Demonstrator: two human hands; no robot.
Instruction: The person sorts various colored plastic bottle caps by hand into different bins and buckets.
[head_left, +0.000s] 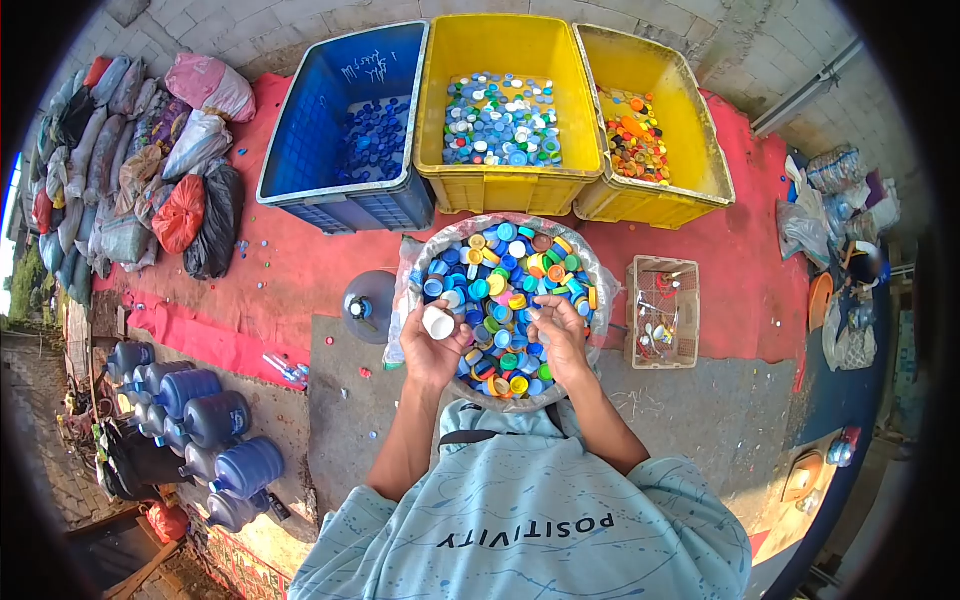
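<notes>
A round tub [603,300] lined with clear plastic stands in front of me, heaped with bottle caps [500,285] in blue, yellow, white, orange and green. Over its near left side, my left hand [432,352] holds a white plastic cap [438,322], larger than most of the others. Fingers and thumb curl around the cap's side. My right hand [562,342] is above the right part of the heap with its fingers bent together. Something small and pale shows at those fingertips, too small to make out.
Beyond the tub stand a blue crate [300,130] with blue caps, a yellow crate [510,185] with mostly blue and white caps, and another yellow crate [690,110] with orange-red caps. A beige basket [680,263] sits right, a water jug [370,305] left. Filled sacks [200,145] lie far left.
</notes>
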